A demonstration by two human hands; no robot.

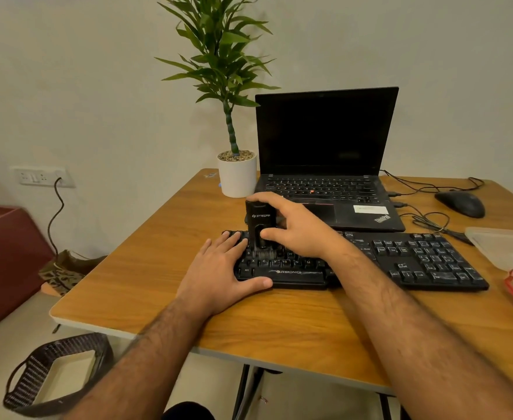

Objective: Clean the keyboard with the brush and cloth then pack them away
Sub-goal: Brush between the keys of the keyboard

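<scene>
A black keyboard (pixel 415 262) lies across the wooden table (pixel 158 286) in front of me. My right hand (pixel 297 228) grips a black brush tool (pixel 259 225) held upright, its bristles down on the keys left of the keyboard's middle. My left hand (pixel 222 274) rests flat on the keyboard's left end, fingers straight over the keys and thumb along the front edge. No cloth can be made out in view.
An open black laptop (pixel 325 165) stands behind the keyboard, a potted plant (pixel 237 174) to its left, a mouse (pixel 461 204) and cables to its right. A clear plastic bag (pixel 509 256) lies at the table's right edge. A woven basket (pixel 55 374) sits on the floor at left.
</scene>
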